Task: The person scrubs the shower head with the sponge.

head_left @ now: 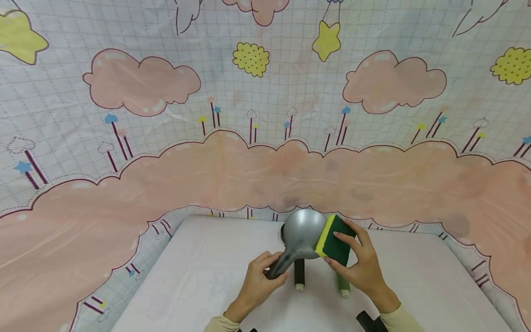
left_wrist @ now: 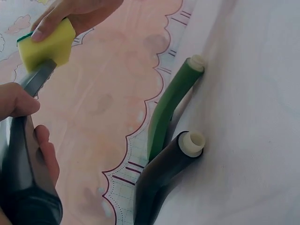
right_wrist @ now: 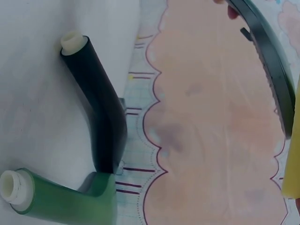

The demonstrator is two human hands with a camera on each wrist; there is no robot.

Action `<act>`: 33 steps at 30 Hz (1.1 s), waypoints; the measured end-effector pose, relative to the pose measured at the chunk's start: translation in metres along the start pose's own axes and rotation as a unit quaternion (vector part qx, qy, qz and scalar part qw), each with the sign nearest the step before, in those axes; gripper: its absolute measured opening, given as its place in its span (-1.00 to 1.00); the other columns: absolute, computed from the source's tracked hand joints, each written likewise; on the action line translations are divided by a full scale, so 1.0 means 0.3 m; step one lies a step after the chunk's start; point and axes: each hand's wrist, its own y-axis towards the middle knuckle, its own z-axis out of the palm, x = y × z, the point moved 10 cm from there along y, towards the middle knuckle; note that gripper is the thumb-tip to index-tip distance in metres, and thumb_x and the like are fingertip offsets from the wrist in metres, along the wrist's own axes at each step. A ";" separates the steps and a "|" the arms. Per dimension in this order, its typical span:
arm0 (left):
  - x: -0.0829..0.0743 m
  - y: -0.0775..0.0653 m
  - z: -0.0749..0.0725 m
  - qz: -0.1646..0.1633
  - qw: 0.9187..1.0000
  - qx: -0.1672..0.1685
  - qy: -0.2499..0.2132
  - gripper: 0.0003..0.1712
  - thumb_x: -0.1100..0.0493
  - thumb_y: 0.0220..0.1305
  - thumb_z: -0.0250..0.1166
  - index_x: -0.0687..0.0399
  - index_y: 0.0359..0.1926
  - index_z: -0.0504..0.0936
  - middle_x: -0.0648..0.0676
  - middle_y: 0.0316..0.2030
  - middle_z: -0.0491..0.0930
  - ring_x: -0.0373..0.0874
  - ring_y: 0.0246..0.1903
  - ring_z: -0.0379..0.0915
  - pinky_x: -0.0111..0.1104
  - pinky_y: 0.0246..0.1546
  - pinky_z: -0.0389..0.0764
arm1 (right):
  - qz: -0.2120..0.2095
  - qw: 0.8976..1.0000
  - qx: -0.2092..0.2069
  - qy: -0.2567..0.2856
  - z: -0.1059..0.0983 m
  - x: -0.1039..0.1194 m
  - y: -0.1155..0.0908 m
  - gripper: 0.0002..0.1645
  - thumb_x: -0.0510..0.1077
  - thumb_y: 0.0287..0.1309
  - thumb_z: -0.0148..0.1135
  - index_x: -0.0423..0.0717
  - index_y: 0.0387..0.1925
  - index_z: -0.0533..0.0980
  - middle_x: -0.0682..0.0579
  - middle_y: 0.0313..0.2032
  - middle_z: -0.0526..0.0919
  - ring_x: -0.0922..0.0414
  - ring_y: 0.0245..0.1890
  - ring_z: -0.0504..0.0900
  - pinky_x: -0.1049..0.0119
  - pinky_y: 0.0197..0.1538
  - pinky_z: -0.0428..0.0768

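My left hand [head_left: 258, 277] grips the dark handle of a silver-grey shower head [head_left: 304, 227], which is raised over the white table with its round smooth back turned up. My right hand [head_left: 366, 266] pinches a scouring sponge [head_left: 341, 240], yellow on one side and dark green on the other. The sponge's yellow side meets the right edge of the shower head. In the left wrist view, the sponge [left_wrist: 49, 47] appears at the rim beyond the left thumb. In the right wrist view, only a yellow strip of the sponge [right_wrist: 293, 154] shows beside the shower head's dark rim [right_wrist: 272, 61].
Beneath the hands, a black handle [head_left: 299, 274] and a green handle [head_left: 343, 285] with pale tubular ends lie on the white table [head_left: 186, 276]; their far parts are hidden. A cloth [head_left: 265, 175] printed with clouds and stars hangs behind the table.
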 end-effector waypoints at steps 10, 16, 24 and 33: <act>-0.005 -0.004 -0.002 0.014 1.000 -0.006 0.010 -0.48 0.36 -0.06 0.50 0.22 0.03 0.68 0.03 -0.42 0.54 -0.37 -0.45 0.32 -0.54 -0.59 0.50 | 0.022 1.000 0.017 -0.010 0.012 -0.019 -0.017 -0.25 0.04 -0.28 0.63 0.00 0.07 0.60 -0.23 0.33 0.36 0.11 0.32 0.31 0.70 0.22 0.27; -0.051 0.005 -0.009 -0.008 1.000 -0.006 0.020 -0.51 0.42 -0.08 0.49 0.23 -0.02 0.69 0.06 -0.40 0.57 -0.28 -0.42 0.41 -0.52 -0.50 0.54 | 0.003 0.999 0.031 -0.019 0.039 0.017 -0.028 -0.29 0.19 -0.17 0.57 0.07 0.07 0.60 -0.20 0.32 0.37 0.08 0.33 0.32 0.40 0.12 0.56; 0.016 0.006 0.008 -0.014 0.999 0.002 0.036 -0.57 0.27 -0.05 0.50 0.01 -0.07 0.67 -0.09 -0.30 0.62 -0.32 -0.30 0.58 -0.45 -0.32 0.60 | -0.063 0.997 0.028 -0.027 0.061 0.095 -0.040 -0.30 0.42 0.04 0.29 0.08 0.06 0.60 -0.20 0.28 0.42 0.01 0.31 0.33 0.45 0.22 0.47; 0.013 0.001 0.008 -0.022 0.999 0.010 0.027 -0.54 0.27 -0.05 0.51 -0.09 -0.05 0.67 -0.11 -0.32 0.60 -0.30 -0.30 0.54 -0.47 -0.34 0.58 | -0.052 0.997 0.040 -0.041 0.048 0.079 -0.033 -0.29 0.44 0.05 0.25 0.08 0.06 0.60 -0.19 0.28 0.42 0.03 0.31 0.33 0.56 0.24 0.38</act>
